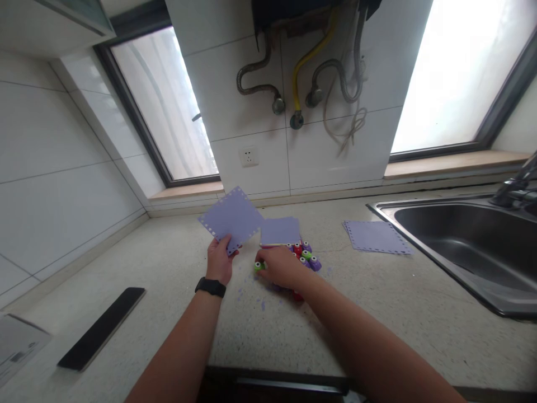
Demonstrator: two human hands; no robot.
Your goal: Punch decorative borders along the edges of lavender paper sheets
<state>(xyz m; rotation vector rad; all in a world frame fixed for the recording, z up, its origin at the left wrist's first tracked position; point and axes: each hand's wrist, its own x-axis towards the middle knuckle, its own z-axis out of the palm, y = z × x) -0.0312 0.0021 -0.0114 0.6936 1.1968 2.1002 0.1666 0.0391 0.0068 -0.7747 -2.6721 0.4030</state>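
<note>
My left hand [220, 259] pinches a lilac paper square [231, 219] by its near corner and holds it up over the counter; small holes run along the square's edges. My right hand [280, 267] rests palm down on a cluster of small craft punches [305, 254] in green, red and purple, its fingers curled round a green one [259, 266]. Just behind the punches lies a stack of lilac paper [280, 230]. Tiny lilac paper bits [255, 299] are scattered on the speckled counter [377, 313] near my hands.
More punched lilac sheets [375, 236] lie to the right, beside a steel sink [474, 246] with a tap [518, 187]. A black phone [103, 327] lies at the left, near a grey box [17, 344]. A wall socket [249, 157] and hoses [293, 84] hang behind.
</note>
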